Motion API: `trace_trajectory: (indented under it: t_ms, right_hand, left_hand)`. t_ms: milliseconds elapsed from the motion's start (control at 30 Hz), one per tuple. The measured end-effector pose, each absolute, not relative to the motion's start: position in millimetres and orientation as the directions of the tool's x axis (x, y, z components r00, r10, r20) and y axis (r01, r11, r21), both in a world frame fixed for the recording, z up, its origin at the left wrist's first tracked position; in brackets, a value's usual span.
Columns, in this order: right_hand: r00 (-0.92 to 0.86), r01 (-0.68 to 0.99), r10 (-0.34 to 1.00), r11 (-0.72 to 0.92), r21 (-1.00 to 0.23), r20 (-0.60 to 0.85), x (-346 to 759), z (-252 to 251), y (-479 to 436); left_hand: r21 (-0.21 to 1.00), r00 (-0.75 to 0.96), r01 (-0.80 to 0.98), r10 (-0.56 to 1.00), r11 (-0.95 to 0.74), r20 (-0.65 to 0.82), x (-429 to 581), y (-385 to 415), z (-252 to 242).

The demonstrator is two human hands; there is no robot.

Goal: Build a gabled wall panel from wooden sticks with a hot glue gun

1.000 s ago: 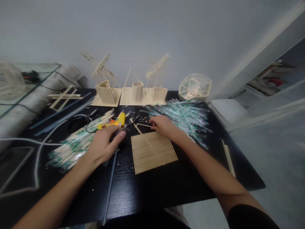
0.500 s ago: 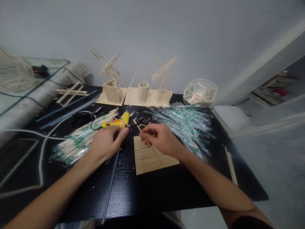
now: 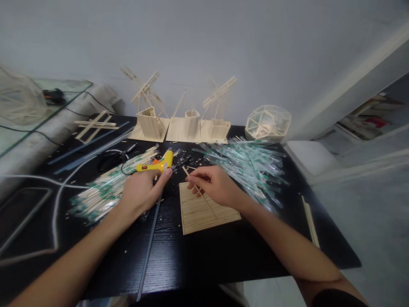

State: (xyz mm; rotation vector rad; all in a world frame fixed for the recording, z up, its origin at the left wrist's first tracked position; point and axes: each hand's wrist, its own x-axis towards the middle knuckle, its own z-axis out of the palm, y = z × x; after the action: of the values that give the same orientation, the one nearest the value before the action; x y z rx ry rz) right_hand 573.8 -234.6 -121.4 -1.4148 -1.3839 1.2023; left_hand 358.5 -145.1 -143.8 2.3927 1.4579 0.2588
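- Right hand [image 3: 212, 183]: narrow grip, pinching thin stick [image 3: 209, 207] above slatted panel [image 3: 195, 218], centre of desk [image 3: 249, 251].
- Left hand [image 3: 142, 187]: grip around dark tool [image 3: 181, 163], probably cutters, left of stick.
- Advised: light pinch, stick steady.

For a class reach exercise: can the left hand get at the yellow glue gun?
Probably yes: the yellow glue gun lies close by the left hand, but the dark tool it holds may hinder grasping.

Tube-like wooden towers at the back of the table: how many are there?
3, in a row before the wall: the left tower, the middle tower and the right tower, the lowest-looking. Anything behind them could be hidden.
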Motion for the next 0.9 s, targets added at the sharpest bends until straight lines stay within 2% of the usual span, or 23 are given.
trace_trajectory:
  t_ms: [400, 567, 633, 767, 900]
  right_hand:
    - [-0.090, 0.140, 0.990, -0.098, -0.985, -0.111, 574.4, -127.8, -232.1]
    - [-0.015, 0.234, 0.997, -0.074, -0.969, -0.079, 577.2, -125.5, -229.1]
    - [0.023, 0.223, 0.994, -0.111, -0.968, -0.108, 578.8, -125.3, -227.2]
    - [0.022, 0.021, 0.973, -0.229, -0.973, -0.228, 581.8, -129.2, -222.9]
    - [-0.007, -0.168, 0.960, -0.277, -0.946, -0.280, 584.6, -134.4, -219.2]
  left_hand:
    - [0.483, 0.494, 0.751, 0.869, -0.451, 0.043, 358.3, -147.5, -143.0]
    - [0.524, 0.514, 0.709, 0.854, -0.473, 0.076, 357.4, -146.5, -146.5]
    - [0.564, 0.529, 0.671, 0.844, -0.481, 0.091, 356.9, -146.3, -147.0]
    - [0.690, 0.542, 0.580, 0.837, -0.433, 0.070, 356.7, -146.9, -148.6]
    - [0.855, 0.574, 0.470, 0.812, -0.218, -0.109, 358.9, -148.4, -151.8]
